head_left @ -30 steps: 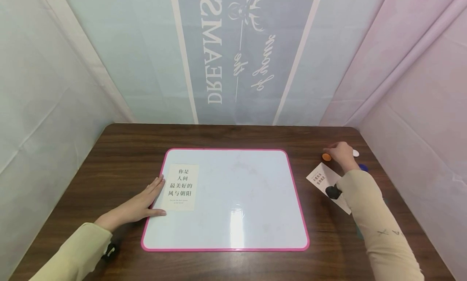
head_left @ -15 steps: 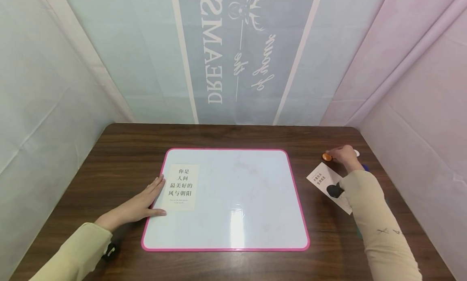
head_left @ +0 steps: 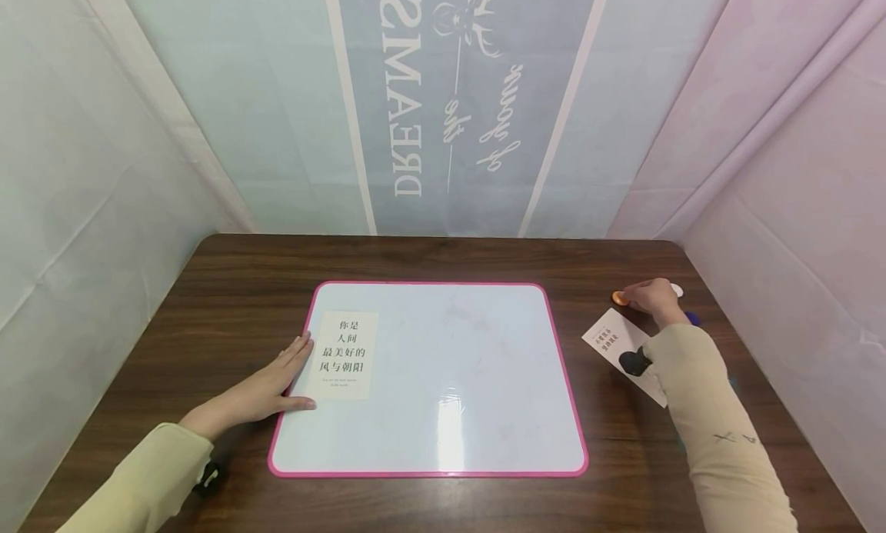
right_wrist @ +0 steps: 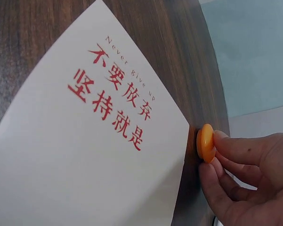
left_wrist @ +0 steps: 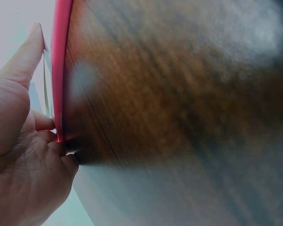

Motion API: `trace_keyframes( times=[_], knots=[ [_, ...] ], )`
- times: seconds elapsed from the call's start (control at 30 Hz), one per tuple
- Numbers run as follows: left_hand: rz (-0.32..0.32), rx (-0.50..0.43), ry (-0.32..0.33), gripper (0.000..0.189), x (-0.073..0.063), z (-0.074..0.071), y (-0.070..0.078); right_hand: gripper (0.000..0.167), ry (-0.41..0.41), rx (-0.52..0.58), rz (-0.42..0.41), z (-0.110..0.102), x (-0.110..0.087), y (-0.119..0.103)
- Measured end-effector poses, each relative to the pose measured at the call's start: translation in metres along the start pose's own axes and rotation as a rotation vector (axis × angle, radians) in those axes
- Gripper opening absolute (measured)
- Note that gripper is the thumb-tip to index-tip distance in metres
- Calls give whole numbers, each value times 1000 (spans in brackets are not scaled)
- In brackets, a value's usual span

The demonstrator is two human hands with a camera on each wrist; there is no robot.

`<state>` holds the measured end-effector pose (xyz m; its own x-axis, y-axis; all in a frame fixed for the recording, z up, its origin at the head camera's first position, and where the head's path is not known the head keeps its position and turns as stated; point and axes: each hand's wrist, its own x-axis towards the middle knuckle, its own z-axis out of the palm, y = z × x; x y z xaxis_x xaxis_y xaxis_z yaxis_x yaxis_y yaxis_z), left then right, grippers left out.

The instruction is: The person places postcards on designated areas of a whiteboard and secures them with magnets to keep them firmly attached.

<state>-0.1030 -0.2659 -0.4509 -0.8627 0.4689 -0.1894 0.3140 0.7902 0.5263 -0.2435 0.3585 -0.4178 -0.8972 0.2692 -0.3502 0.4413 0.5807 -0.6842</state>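
Observation:
My left hand (head_left: 273, 383) rests on the left edge of a pink-rimmed whiteboard (head_left: 471, 364), fingers straight; its thumb lies on the board in the left wrist view. Beneath those fingertips' right side lies a cream card (head_left: 346, 379) with dark characters. At the table's right, my right hand (head_left: 652, 301) pinches an orange round magnet (right_wrist: 206, 143) between thumb and fingers. The magnet is tilted on edge in the right wrist view, beside the corner of a white card (right_wrist: 84, 155) with red lettering. My right sleeve partly covers that card in the head view.
A white disc (head_left: 677, 291) and a blue disc (head_left: 692, 318) lie behind and beside my right hand, partly hidden. Something teal (head_left: 681, 439) shows under the right forearm. Fabric walls (head_left: 291, 133) surround the dark wooden table (head_left: 443, 260).
My right hand has lowered slightly and come to the orange magnet, now pinching it. The left hand, whiteboard and cards have stayed in place.

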Motion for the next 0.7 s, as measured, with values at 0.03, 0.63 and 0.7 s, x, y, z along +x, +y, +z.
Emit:
trace_keyframes(
  times=[0.03, 0.63, 0.7],
  knots=[
    [0, 0, 0, 104, 0, 0, 0, 44, -3, 6, 6, 0, 0, 0],
    [1, 3, 1, 103, 0, 0, 1, 39, -60, 264, 29, 0, -3, -1],
    [0, 5, 1, 103, 0, 0, 1, 37, -67, 297, 28, -1, -3, -1]
  ],
)
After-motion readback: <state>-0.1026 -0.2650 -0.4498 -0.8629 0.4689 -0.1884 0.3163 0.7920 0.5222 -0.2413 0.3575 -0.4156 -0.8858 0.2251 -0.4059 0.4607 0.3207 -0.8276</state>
